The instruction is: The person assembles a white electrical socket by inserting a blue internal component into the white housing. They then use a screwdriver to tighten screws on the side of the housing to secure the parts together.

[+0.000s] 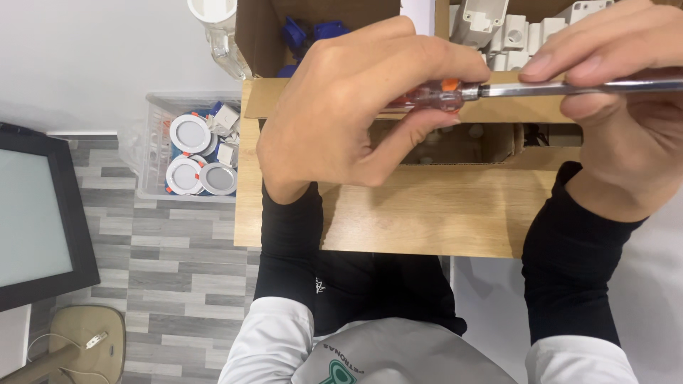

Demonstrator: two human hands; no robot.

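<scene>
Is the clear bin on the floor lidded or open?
Open: the clear bin shows no lid, and the round white light fittings inside lie uncovered.

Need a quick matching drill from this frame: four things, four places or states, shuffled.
1. screwdriver
2. round lamps
3. blue parts
4. dark screen

a. in a clear bin on the floor
b. at the far left edge
c. held between left hand and right hand
d. in an open cardboard box

Pairs: 1-c, 2-a, 3-d, 4-b
</scene>
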